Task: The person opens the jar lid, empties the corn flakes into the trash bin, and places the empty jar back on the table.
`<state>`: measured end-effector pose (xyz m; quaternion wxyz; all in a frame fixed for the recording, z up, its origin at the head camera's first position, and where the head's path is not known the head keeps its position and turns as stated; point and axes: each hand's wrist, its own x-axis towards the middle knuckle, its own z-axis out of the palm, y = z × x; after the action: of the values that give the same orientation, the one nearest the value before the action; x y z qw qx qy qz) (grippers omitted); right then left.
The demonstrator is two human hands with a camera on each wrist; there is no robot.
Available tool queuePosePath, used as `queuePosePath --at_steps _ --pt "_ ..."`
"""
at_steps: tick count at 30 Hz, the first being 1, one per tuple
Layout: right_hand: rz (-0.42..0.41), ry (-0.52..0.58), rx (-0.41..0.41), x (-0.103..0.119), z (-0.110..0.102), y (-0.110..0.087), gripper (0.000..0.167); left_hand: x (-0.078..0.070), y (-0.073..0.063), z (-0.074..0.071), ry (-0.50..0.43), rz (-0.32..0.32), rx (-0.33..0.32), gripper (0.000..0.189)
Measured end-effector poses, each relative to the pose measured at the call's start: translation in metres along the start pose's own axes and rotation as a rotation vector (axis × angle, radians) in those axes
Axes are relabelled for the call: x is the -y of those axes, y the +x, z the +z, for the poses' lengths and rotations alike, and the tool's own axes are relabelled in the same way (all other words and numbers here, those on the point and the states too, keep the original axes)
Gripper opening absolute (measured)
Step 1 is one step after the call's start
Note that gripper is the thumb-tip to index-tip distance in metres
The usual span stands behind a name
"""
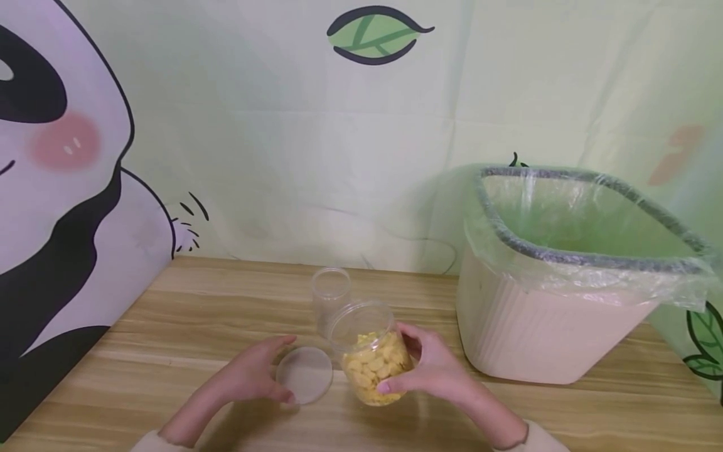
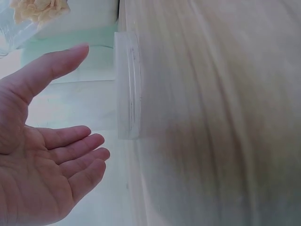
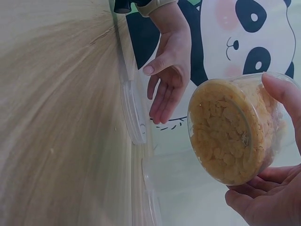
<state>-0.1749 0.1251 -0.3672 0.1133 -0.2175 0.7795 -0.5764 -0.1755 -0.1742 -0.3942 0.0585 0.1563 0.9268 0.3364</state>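
Observation:
My right hand (image 1: 437,370) grips a clear plastic jar (image 1: 369,361) part full of yellow flakes, thumb on the near side. The jar is lifted off the table and tilts to the left; its round base faces the right wrist view. Its mouth is uncovered. My left hand (image 1: 251,373) is spread beside a round translucent lid (image 1: 305,375) that lies flat on the table, and holds nothing. In the left wrist view a gap shows between its fingertips (image 2: 101,153) and the lid. Behind the tilted jar stands a second clear jar (image 1: 324,295), partly hidden by it.
A cream bin (image 1: 525,326) lined with a clear bag stands at the right, its grey rim (image 1: 565,256) well above the wooden table (image 1: 237,289). A cloth backdrop (image 1: 282,157) with a panda and leaves hangs behind the table.

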Motion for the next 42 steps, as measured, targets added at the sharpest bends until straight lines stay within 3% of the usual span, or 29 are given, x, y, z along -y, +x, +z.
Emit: queuePosePath --at_steps 8,31,38,42 --pt "0.003 -0.037 -0.025 0.001 -0.003 -0.006 0.081 -0.003 -0.005 -0.001 -0.006 0.018 -0.026 0.093" --pt "-0.092 -0.100 -0.071 0.010 -0.025 -0.039 0.079 -0.021 -0.009 0.000 -0.052 0.061 -0.092 0.085" --pt "-0.119 -0.100 -0.075 0.013 -0.030 -0.049 0.078 -0.029 -0.006 0.000 -0.103 0.135 -0.079 0.080" --pt "-0.126 -0.122 -0.094 0.012 -0.035 -0.055 0.078 -0.035 -0.005 0.002 -0.134 0.147 -0.073 0.079"
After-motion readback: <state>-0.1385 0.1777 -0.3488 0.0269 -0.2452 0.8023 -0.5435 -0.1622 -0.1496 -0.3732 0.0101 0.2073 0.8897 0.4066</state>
